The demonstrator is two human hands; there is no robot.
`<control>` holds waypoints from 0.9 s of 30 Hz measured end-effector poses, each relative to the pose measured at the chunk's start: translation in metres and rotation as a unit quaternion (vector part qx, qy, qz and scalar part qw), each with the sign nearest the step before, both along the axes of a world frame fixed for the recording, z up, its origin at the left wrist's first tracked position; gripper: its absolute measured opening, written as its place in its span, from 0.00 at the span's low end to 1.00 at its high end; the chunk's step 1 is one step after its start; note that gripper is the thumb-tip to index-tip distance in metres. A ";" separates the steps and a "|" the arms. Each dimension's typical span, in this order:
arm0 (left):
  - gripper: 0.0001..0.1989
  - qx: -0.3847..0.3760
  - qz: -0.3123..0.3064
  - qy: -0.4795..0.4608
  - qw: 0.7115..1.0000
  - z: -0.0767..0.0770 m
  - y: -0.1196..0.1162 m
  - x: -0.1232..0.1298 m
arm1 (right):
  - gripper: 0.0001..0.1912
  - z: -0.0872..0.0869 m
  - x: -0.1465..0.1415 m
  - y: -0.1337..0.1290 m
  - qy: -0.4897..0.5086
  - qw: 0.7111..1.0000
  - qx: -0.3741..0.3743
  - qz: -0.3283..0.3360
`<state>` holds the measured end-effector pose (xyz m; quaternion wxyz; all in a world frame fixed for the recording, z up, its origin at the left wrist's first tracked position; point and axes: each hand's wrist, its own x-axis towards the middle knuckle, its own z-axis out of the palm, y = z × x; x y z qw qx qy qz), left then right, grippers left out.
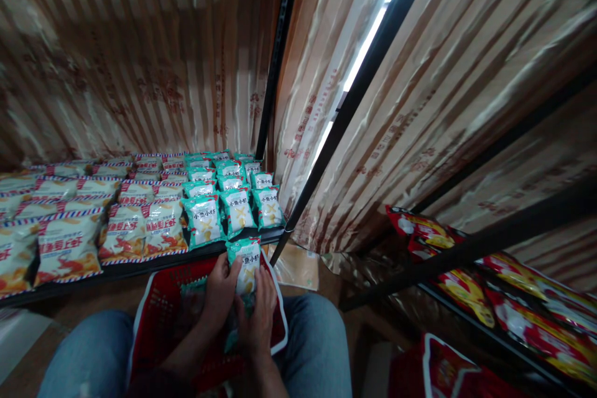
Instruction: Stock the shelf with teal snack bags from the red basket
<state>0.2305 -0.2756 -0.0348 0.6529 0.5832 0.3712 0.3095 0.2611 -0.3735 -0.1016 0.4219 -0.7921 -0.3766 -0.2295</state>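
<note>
Both hands hold one teal-and-white snack bag (249,266) upright above a red basket (153,305) with a white rim. My left hand (220,291) grips the bag's left side, thumb on its front. My right hand (261,311) wraps the right side and lower part. More teal packaging shows inside the basket, partly hidden by my hands and forearms. Just beyond, rows of matching teal bags (239,210) stand on a low shelf, and the held bag is close to its front edge.
White-and-orange snack bags (69,245) fill the shelf's left part. Black metal posts (345,112) rise at the shelf corner, before pleated curtains. Red-and-yellow bags (459,292) lie on a right shelf, above another red basket (426,367). My knees flank the near basket.
</note>
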 end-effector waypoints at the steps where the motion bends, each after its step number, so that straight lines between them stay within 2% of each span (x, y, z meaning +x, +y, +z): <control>1: 0.19 0.002 0.001 -0.001 1.000 0.001 0.000 0.000 | 0.33 0.000 0.000 0.001 0.003 1.000 -0.009 0.003; 5: 0.18 0.017 0.000 -0.008 1.000 0.004 0.000 0.002 | 0.37 -0.001 0.001 0.005 0.028 0.999 -0.022 0.004; 9: 0.19 -0.003 -0.013 -0.011 1.000 0.006 0.002 0.005 | 0.38 0.001 0.001 0.010 0.054 0.998 -0.027 0.003; 18: 0.19 -0.030 0.001 -0.077 0.997 0.023 0.005 0.018 | 0.36 0.025 0.024 0.024 0.035 0.999 0.001 0.015; 22: 0.22 -0.022 -0.015 -0.097 0.995 0.017 0.006 0.021 | 0.33 0.031 0.030 0.029 0.031 0.999 0.012 0.010; 27: 0.28 -0.002 -0.003 -0.087 0.996 0.004 0.013 0.027 | 0.33 0.034 0.035 0.036 0.042 0.999 0.016 0.018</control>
